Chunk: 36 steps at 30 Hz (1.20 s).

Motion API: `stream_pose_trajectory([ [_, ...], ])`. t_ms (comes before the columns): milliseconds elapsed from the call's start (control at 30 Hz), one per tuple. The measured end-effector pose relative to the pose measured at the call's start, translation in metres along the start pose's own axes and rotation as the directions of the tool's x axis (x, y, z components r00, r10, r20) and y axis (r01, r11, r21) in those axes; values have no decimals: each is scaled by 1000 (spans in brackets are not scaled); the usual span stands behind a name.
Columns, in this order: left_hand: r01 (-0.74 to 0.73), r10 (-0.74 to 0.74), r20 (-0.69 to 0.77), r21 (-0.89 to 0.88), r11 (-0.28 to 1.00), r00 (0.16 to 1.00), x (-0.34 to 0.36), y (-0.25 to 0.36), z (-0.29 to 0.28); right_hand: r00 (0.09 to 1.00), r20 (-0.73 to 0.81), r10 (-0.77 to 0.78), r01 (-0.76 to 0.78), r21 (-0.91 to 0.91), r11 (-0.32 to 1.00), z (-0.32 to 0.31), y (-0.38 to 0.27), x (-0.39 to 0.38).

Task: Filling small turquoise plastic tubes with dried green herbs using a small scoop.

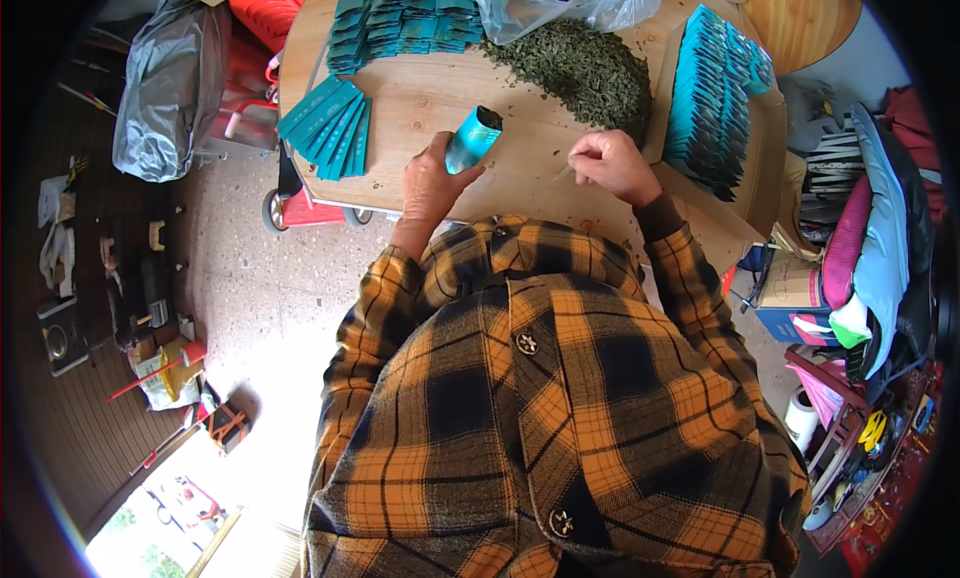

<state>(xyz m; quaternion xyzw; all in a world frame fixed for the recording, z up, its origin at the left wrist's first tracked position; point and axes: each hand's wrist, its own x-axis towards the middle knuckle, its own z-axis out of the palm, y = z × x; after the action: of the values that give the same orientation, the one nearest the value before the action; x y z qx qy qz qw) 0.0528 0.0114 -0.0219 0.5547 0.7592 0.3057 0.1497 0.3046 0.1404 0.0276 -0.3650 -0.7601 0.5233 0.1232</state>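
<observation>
My left hand (430, 183) holds an open teal pouch (470, 146) upright at a slant, with dark leaves at its mouth. My right hand (605, 165) is closed in a pinch to the pouch's right, with a thin pale thing too small to name at its fingertips. Beyond my hands a heap of dried green leaves (585, 78) lies under and beside a clear plastic bag (625, 3). Flat teal pouches (325, 128) lie fanned at the table's left, with stacks of more (400, 23) behind them. A cardboard box (740, 218) on the right holds several teal packets (710, 98) in rows.
The wooden table (420, 98) has a curved edge near my body. At the left are a red chair (255, 3), a grey plastic-covered bundle (160, 108) and a red wheeled frame (310, 208). Piled fabrics (870, 238) and boxes (785, 283) crowd the right side.
</observation>
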Motion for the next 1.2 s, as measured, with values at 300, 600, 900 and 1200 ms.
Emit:
stream_pose_trajectory([
  [300, -127, 104, -82, -370, 920, 991, -9, -6, 12, 880, -464, -101, 40, -140, 989, 2, 8, 9],
  [600, -110, 135, 10, -522, 846, 991, -11, 24, -9, 957, -268, -111, 185, 268, 945, 31, 31, 18],
  [900, 130, -82, 105, -895, 426, 991, -8, 20, -8, 988, 153, 37, -101, 434, 895, 55, 18, 17],
  [1200, 79, -158, 1, -869, 489, 987, -13, 8, -18, 1000, -3, -25, 23, 461, 887, 42, 22, 32],
])
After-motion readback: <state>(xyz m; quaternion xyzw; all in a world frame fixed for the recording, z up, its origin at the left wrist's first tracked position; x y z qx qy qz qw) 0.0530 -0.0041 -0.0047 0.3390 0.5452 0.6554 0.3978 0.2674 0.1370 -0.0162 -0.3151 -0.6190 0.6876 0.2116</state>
